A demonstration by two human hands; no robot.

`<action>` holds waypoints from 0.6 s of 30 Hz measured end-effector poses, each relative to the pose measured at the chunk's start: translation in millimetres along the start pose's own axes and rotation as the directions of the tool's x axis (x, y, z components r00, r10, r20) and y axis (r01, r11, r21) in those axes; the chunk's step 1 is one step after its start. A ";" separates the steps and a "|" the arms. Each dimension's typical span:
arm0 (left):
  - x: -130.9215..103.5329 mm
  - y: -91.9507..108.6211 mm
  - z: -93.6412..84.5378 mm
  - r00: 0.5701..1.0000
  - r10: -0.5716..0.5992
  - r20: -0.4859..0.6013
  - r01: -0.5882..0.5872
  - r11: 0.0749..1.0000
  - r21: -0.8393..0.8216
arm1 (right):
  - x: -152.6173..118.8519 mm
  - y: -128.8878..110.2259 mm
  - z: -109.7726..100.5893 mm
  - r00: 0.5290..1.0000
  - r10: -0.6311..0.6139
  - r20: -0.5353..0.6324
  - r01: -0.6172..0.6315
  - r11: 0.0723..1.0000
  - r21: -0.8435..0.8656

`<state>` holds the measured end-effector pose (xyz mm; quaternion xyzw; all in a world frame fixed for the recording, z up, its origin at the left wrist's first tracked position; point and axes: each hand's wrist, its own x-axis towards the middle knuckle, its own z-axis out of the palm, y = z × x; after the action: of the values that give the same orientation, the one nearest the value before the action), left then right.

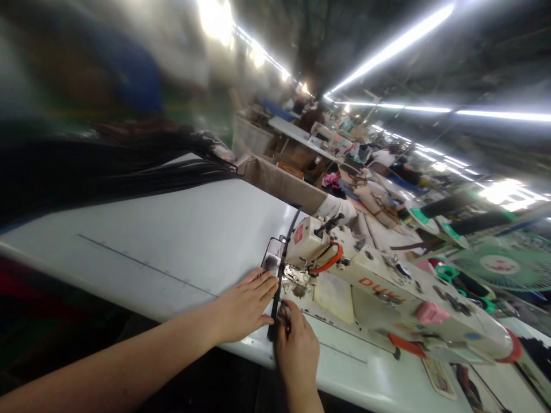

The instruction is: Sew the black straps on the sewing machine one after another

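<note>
A narrow black strap [275, 310] runs along the edge of the sewing machine's bed, passing beside the needle area. My left hand [247, 304] lies flat on the white table and the metal plate, fingers stretched out and tips at the strap. Just in front of the presser foot [295, 274], my right hand [299, 344] is curled closed by the strap's near end. Between its thumb and forefinger shows a small dark metal tool [283, 316], perhaps thread snips, mostly hidden. The sewing machine [344, 269] stands to the right, its head close above the strap.
A bundle of long black straps [129, 172] covers the table's far left. Behind the table [172, 229] stands a box-like bin [284, 183]. Thread spools [451, 229] and a green fan [499, 264] are at right. A pink block [433, 312] sits on the machine.
</note>
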<state>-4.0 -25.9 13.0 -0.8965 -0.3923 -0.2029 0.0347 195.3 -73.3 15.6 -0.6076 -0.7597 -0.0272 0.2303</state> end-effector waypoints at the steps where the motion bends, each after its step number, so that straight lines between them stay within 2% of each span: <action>1: -0.1 -0.1 0.4 1.000 0.003 -0.004 -0.003 1.000 0.001 | 0.1 -0.1 0.0 1.000 -0.002 -0.008 0.002 1.000 0.000; 7: -0.3 -0.5 -0.2 1.000 0.013 -0.005 -0.013 0.999 0.031 | 0.6 -1.5 0.1 0.998 -0.029 -0.047 0.029 1.000 0.006; 18: 1.6 -2.6 -2.2 1.000 0.014 0.007 -0.014 1.000 -0.006 | 2.1 -10.1 -6.2 1.000 0.013 -0.001 -0.013 1.000 0.005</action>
<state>-5.6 -23.5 15.3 -0.9001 -0.3855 -0.2005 0.0321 187.5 -76.0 24.4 -0.6119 -0.7556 -0.0240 0.2326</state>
